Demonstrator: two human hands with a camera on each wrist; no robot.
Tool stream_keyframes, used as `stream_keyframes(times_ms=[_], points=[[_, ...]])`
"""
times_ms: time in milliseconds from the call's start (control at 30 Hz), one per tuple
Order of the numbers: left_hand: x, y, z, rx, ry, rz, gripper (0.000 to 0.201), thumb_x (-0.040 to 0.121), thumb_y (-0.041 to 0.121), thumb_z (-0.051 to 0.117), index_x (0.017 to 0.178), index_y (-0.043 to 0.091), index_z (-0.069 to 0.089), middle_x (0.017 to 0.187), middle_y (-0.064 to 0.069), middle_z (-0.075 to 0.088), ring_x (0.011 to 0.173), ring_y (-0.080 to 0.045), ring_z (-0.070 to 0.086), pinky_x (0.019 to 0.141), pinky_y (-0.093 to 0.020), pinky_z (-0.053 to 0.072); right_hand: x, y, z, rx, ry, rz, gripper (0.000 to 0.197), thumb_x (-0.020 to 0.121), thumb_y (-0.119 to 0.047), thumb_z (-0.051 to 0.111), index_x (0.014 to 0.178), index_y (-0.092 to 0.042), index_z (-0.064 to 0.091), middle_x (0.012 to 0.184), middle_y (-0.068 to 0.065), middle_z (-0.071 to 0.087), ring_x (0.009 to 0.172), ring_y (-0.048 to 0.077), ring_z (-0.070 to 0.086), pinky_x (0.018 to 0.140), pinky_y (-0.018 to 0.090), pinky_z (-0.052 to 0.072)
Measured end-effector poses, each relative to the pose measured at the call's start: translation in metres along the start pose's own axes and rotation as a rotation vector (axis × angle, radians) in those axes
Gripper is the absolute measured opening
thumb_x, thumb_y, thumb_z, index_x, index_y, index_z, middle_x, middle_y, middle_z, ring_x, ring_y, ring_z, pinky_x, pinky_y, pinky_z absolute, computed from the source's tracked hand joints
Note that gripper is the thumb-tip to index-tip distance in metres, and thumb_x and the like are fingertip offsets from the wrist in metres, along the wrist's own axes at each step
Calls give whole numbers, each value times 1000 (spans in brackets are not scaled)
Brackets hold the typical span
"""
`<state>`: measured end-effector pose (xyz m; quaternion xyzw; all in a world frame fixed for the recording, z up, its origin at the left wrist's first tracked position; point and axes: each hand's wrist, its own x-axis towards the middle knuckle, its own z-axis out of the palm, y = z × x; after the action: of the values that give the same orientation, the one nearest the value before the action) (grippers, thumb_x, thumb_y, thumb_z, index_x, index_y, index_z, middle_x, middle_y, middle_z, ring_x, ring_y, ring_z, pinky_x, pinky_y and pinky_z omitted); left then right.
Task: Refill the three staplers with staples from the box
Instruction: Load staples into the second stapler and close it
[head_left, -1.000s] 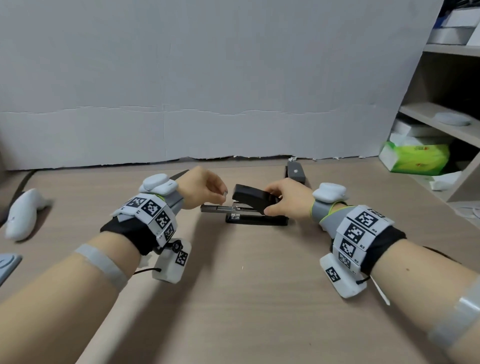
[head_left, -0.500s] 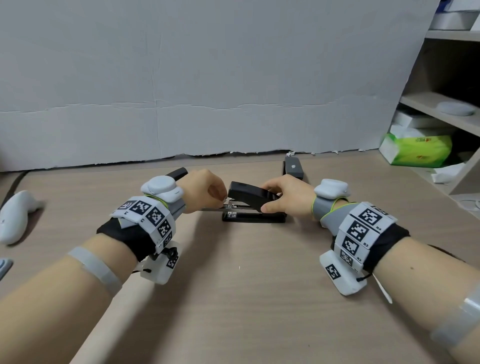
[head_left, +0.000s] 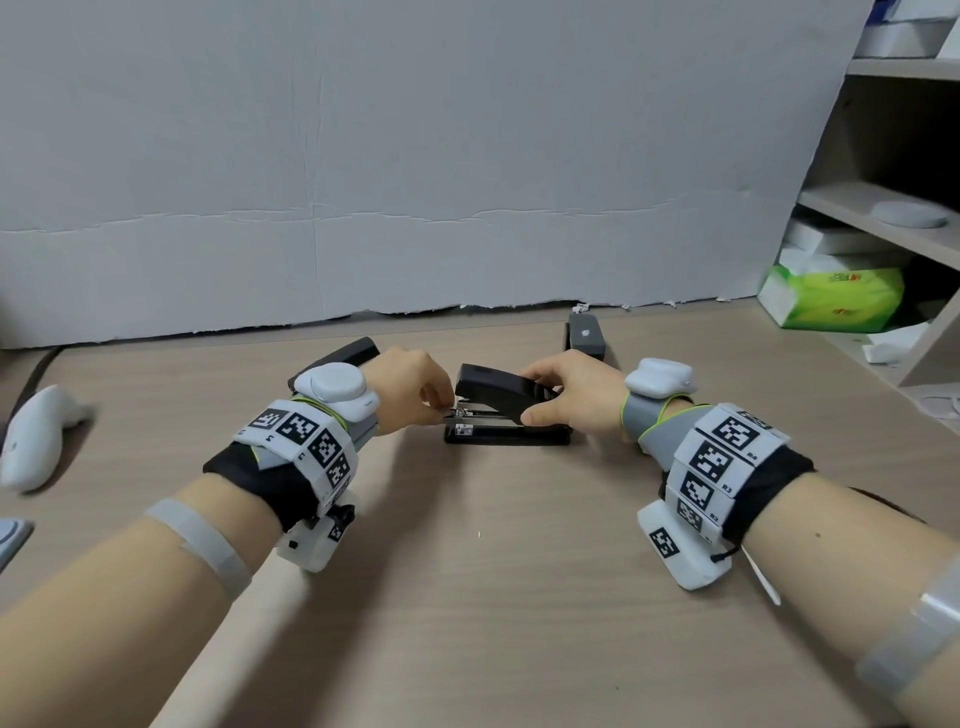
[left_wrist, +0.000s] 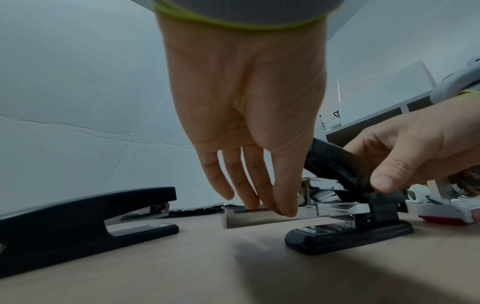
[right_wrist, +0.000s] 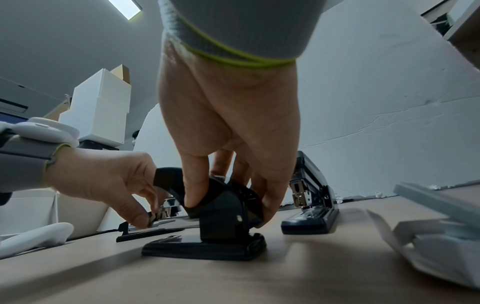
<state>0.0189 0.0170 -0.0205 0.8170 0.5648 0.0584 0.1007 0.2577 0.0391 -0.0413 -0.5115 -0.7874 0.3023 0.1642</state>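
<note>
A black stapler (head_left: 498, 441) stands mid-table with its top arm (head_left: 488, 387) raised. My right hand (head_left: 530, 395) grips that arm from the right, thumb in front and fingers behind (right_wrist: 230, 207). A shiny metal staple magazine (left_wrist: 249, 218) juts from the stapler's front. My left hand (head_left: 441, 413) pinches it from above (left_wrist: 270, 207). A second black stapler (head_left: 350, 353) lies shut behind my left wrist (left_wrist: 85, 214). The third stapler (head_left: 586, 335) stands at the back, seemingly hinged open (right_wrist: 314, 197). The white staple box (right_wrist: 441, 242) lies open right of my right hand; my arm hides it in the head view.
A white controller (head_left: 36, 436) lies at the table's left edge. A grey board (head_left: 415, 182) closes off the back. Shelves (head_left: 883, 208) with a green tissue pack (head_left: 836, 299) stand at the right. The near half of the table (head_left: 493, 597) is bare wood.
My left hand has moved right, onto the magazine at the stapler's front, which showed bare to the left a second ago. My right hand kept its hold on the raised arm.
</note>
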Motion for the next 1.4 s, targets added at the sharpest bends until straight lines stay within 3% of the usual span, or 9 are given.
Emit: stream_keyframes(times_ms=[167, 300, 467, 633, 833, 1000, 1233, 1300, 1400], points=[[2, 0, 2, 24, -8, -16, 13, 82, 25, 74, 94, 23, 77, 87, 5, 72, 89, -16, 67, 80, -30, 54, 1, 1, 1, 8, -1, 3, 31, 76, -25, 78, 105, -28, 71, 96, 0, 74, 92, 25, 68, 90, 41, 54], [1, -1, 2, 19, -31, -20, 20, 81, 22, 74, 101, 21, 76, 95, 2, 73, 93, -16, 65, 83, -28, 52, 1, 2, 0, 17, 0, -2, 29, 75, -24, 78, 103, -29, 71, 97, 0, 74, 93, 25, 69, 90, 41, 54], [-1, -10, 0, -124, -28, -89, 16, 85, 33, 69, 98, 27, 75, 91, 8, 72, 90, -13, 66, 83, -29, 52, 2, 1, 0, 14, -3, 1, 28, 76, -24, 78, 103, -28, 71, 98, 0, 74, 94, 25, 68, 91, 41, 54], [6, -11, 8, -212, -34, -161, 13, 89, 35, 63, 81, 30, 72, 81, 7, 71, 76, -14, 61, 68, -25, 47, 2, 1, 1, 7, -6, 2, 31, 73, -27, 78, 104, -26, 72, 97, 3, 74, 93, 27, 69, 90, 45, 54], [10, -13, 9, -294, -71, -167, 10, 89, 30, 67, 82, 26, 73, 77, 5, 69, 64, -8, 55, 62, -22, 44, 1, 0, 0, -3, -9, -22, 28, 75, -26, 77, 103, -26, 72, 95, 4, 74, 86, 27, 67, 87, 46, 54], [12, -15, 10, -293, -66, -167, 9, 88, 31, 68, 81, 27, 71, 73, 7, 65, 58, -2, 52, 57, -18, 40, 1, 0, 0, -1, -13, -17, 29, 74, -27, 77, 103, -27, 72, 95, 1, 74, 91, 28, 68, 87, 46, 55], [12, -24, 17, -489, -80, -197, 13, 85, 32, 74, 74, 25, 72, 66, 5, 62, 61, -11, 55, 65, -27, 55, -1, 0, -2, 15, -22, -15, 29, 74, -27, 77, 103, -29, 72, 94, 2, 73, 80, 22, 65, 86, 44, 56], [12, -25, 19, -532, -80, -205, 15, 84, 32, 74, 71, 24, 72, 62, 7, 61, 62, -12, 56, 67, -29, 57, -1, 0, -3, 18, -31, -18, 28, 75, -25, 77, 102, -29, 72, 96, 1, 74, 86, 25, 68, 88, 44, 55], [11, -21, 19, -569, -96, -201, 15, 85, 28, 73, 73, 20, 71, 59, 7, 60, 58, -11, 56, 61, -24, 53, -3, 0, -5, 33, -50, -31, 27, 74, -22, 78, 95, -38, 71, 96, -2, 75, 91, 25, 68, 91, 42, 54]])
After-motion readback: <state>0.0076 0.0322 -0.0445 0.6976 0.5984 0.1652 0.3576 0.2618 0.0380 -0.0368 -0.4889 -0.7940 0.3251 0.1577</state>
